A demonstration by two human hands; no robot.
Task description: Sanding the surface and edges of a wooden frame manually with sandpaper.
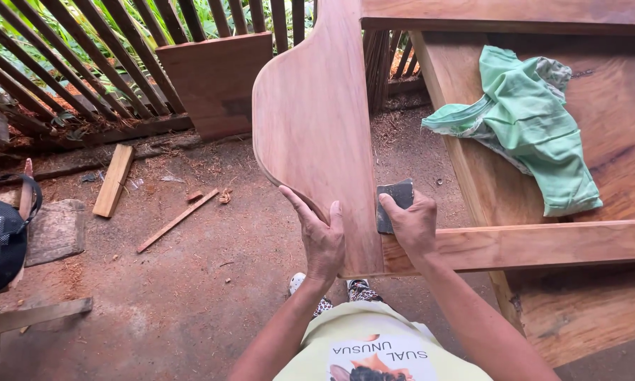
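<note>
Packed reddish earth strewn with sawdust forms the ground of an open workshop, closed off at the back by a slatted wooden fence [85, 63]. At the centre, a curved wooden panel [314, 120] is seen standing on edge, its rounded outline facing left, joined to a horizontal wooden rail [543, 243] that runs off to the right. The left hand [321, 236] is laid against the panel's curved lower edge, fingers spread and thumb raised, bracing rather than clasping it. The right hand [410, 226] is closed over a small dark sanding pad [395, 197], which is pressed flat against the panel's right edge just above the rail. Beyond the rail, a crumpled green cloth [529, 123] is draped over broad wooden boards [614, 106] of the same frame. Left of the panel, a rectangular board [215, 81] is propped against the fence. On the ground, a short plank [113, 180] and a thin wooden strip [176, 221] are scattered well apart from the hands, and a dark mesh bag [0, 240] is visible at the left margin.
</note>
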